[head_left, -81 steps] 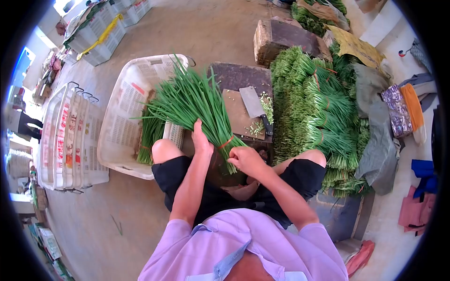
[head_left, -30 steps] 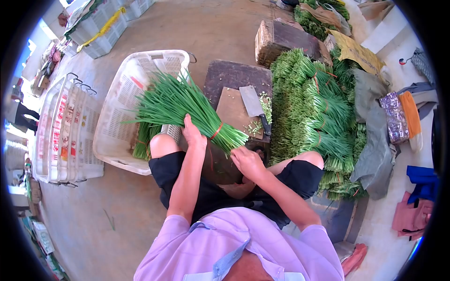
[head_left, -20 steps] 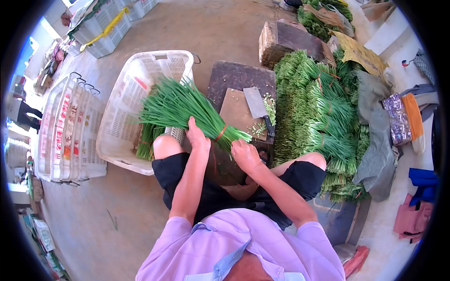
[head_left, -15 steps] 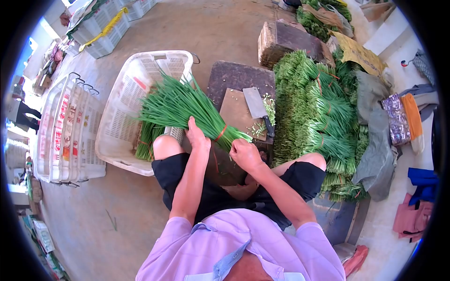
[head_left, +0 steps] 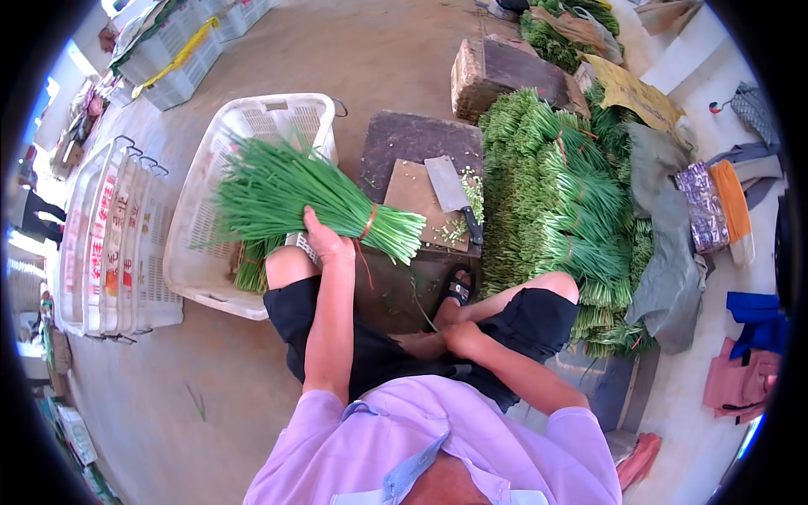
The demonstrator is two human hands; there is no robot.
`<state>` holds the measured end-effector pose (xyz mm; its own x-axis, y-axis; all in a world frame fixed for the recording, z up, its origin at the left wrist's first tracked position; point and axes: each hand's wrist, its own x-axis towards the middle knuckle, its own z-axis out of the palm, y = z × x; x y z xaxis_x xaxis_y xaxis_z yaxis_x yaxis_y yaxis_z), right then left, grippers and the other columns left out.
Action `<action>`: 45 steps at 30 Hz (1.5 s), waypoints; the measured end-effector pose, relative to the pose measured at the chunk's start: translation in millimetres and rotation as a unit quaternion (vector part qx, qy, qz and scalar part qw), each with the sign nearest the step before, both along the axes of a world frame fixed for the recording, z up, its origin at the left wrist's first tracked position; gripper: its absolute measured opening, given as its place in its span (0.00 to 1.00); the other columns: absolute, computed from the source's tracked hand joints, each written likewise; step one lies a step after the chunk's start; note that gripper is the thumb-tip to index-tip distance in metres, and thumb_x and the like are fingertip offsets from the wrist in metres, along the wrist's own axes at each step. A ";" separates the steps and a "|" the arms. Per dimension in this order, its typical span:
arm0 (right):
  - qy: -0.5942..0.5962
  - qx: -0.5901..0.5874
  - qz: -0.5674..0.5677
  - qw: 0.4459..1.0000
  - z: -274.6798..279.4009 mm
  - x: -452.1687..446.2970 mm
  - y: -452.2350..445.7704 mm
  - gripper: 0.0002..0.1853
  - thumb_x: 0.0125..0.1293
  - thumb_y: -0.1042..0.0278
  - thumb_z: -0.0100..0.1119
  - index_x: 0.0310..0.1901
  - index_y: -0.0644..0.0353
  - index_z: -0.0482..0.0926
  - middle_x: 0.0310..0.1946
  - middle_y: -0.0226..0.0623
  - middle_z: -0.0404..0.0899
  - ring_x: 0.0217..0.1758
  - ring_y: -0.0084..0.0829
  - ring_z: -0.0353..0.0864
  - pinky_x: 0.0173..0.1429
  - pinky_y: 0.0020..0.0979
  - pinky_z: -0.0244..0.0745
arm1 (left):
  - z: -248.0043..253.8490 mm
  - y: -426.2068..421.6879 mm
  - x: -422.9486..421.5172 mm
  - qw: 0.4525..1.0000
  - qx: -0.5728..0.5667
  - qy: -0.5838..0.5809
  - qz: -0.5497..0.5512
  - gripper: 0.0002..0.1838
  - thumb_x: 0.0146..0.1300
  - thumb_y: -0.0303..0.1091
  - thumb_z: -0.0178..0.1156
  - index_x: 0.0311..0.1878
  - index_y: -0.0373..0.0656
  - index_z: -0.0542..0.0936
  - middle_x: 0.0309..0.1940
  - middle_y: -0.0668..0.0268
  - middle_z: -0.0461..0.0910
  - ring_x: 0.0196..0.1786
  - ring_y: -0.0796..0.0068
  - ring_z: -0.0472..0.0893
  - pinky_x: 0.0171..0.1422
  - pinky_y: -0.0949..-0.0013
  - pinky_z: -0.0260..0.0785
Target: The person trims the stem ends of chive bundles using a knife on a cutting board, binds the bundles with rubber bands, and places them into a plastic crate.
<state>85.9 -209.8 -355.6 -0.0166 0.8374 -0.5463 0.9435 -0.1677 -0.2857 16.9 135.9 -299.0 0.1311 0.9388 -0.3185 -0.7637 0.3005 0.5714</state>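
Note:
My left hand (head_left: 328,242) is closed around a banded bundle of green chives (head_left: 295,195) above the near right side of a white plastic basket (head_left: 181,236). A red tie (head_left: 370,220) circles the bundle near its pale cut ends, and a loose tail hangs from it. My right hand (head_left: 461,338) is down by my lap, apart from the bundle, in a closed shape. A thin chive blade (head_left: 423,310) trails up and left from it; the fingertips are hidden. More chives (head_left: 251,271) lie inside the basket, under the held bundle.
A cleaver (head_left: 446,183) lies on a cutting board (head_left: 412,198) with chopped chive bits, on a dark block. Stacked chive bundles (head_left: 539,194) stand to the right. Nested white baskets (head_left: 114,244) are at the left. A dark-topped box (head_left: 513,80) stands beyond.
My right hand has left the bundle's cut ends and dropped toward my lap with a thin blade. The bundle has shifted left and turned flatter in my left hand.

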 end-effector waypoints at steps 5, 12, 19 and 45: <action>0.115 0.119 -0.123 0.979 64.2 15.1 54.4 0.08 0.61 0.66 0.62 0.33 0.61 0.84 0.35 0.49 0.86 0.39 0.50 0.87 0.45 0.49 0.82 | 7.9 3.1 -7.5 1.000 0.021 -0.011 0.009 0.30 0.75 0.47 0.52 0.71 0.36 0.68 0.68 0.58 0.73 0.67 0.58 0.74 0.73 0.54 0.67; 0.092 0.427 -0.244 0.866 80.4 21.0 126.7 0.08 0.72 0.68 0.54 0.38 0.62 0.80 0.32 0.49 0.81 0.38 0.51 0.83 0.45 0.48 0.79 | 9.4 -15.4 -3.1 0.999 -0.026 -0.006 -0.034 0.28 0.77 0.48 0.49 0.71 0.38 0.69 0.69 0.59 0.73 0.69 0.58 0.73 0.74 0.52 0.65; 0.049 0.454 -0.313 0.833 65.2 19.9 141.5 0.07 0.72 0.70 0.55 0.37 0.63 0.79 0.32 0.52 0.82 0.36 0.52 0.84 0.41 0.49 0.79 | -3.9 -11.8 -4.9 0.998 -0.041 -0.005 -0.046 0.29 0.76 0.50 0.50 0.71 0.39 0.70 0.69 0.61 0.73 0.69 0.58 0.73 0.74 0.52 0.64; 0.035 0.504 -0.405 0.762 100.1 53.8 151.2 0.40 0.60 0.46 0.73 0.65 0.67 0.71 0.51 0.53 0.83 0.55 0.47 0.84 0.61 0.42 0.76 | 2.0 -60.4 9.7 0.959 0.100 0.074 -0.254 0.24 0.70 0.32 0.61 0.67 0.37 0.73 0.61 0.63 0.78 0.62 0.66 0.79 0.67 0.58 0.72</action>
